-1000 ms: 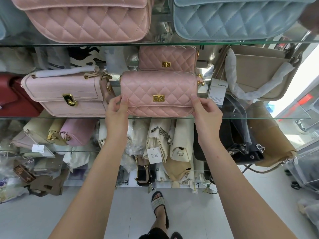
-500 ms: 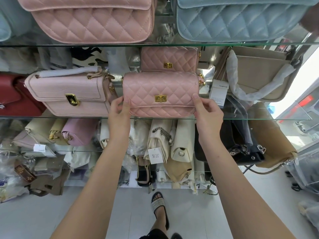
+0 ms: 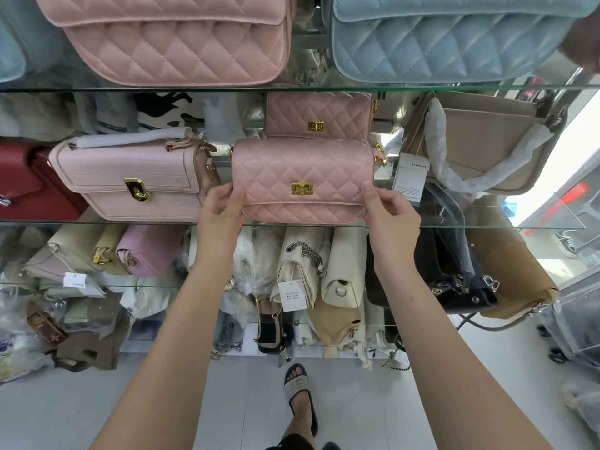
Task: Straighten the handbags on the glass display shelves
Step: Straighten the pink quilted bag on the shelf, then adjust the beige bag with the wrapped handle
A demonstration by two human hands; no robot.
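1. The pink quilted handbag [image 3: 302, 181] stands at the front edge of the middle glass shelf [image 3: 487, 227], clasp facing out, just beside a pale pink embossed handbag [image 3: 130, 180]
2. The left hand [image 3: 219, 211] and right hand [image 3: 391, 217] each grip one end of it, thumbs on the front
3. Doing it well probably means keeping both ends level, squaring the base to the shelf edge, and not snagging the paper tag [image 3: 409, 177]
4. Compared with a second ago, bag and hands are nearly where they were, with the same grip
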